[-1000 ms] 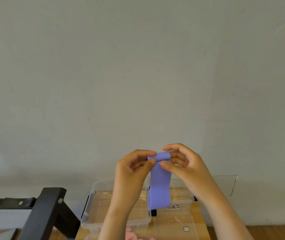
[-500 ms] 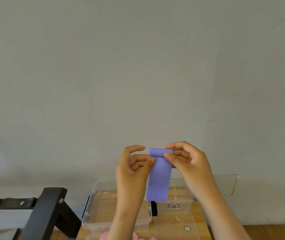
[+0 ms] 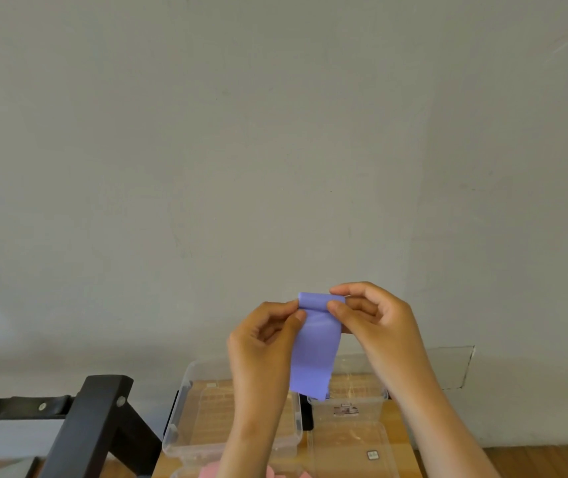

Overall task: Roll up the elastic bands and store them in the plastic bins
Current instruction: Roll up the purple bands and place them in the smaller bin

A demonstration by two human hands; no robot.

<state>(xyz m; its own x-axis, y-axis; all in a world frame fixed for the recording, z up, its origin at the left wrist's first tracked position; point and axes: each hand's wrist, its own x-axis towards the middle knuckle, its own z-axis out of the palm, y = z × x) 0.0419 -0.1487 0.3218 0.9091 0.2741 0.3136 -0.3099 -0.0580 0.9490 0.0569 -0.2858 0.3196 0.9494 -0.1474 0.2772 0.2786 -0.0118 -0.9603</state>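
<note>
Evidently the left hand (image 3: pixel 262 341) and right hand (image 3: pixel 379 319) pinched the purple band (image 3: pixel 313 357) at its rolled top, where tight, even turns would keep edges aligned.

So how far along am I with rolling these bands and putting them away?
Early. Done: no rolled band shows in the clear bin, though arms hide part of it. In hand: the left hand and right hand pinch the purple band at its top, where a short roll has formed; the rest hangs loose. Left: finish rolling, bin it, then probably the pink piece at the bottom edge.
</note>
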